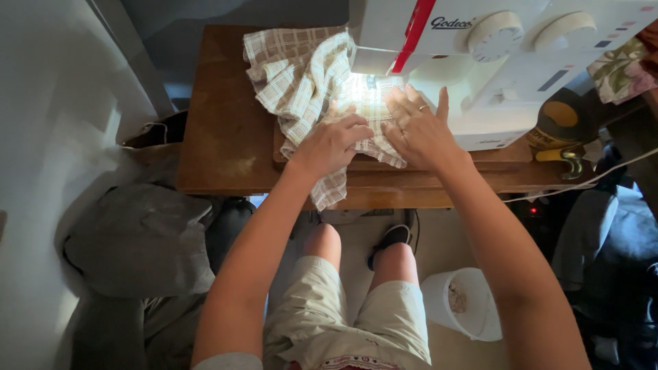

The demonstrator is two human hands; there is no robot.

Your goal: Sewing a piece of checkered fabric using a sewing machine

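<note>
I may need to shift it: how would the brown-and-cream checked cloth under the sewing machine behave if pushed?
The brown-and-cream checked cloth is probably floppy: it bunches and droops over the wooden table edge. Likely light, and apt to wrinkle unless pressed flat, as left hand and right hand do.

Wooden table (226, 147), pale floor (439, 240)
</note>
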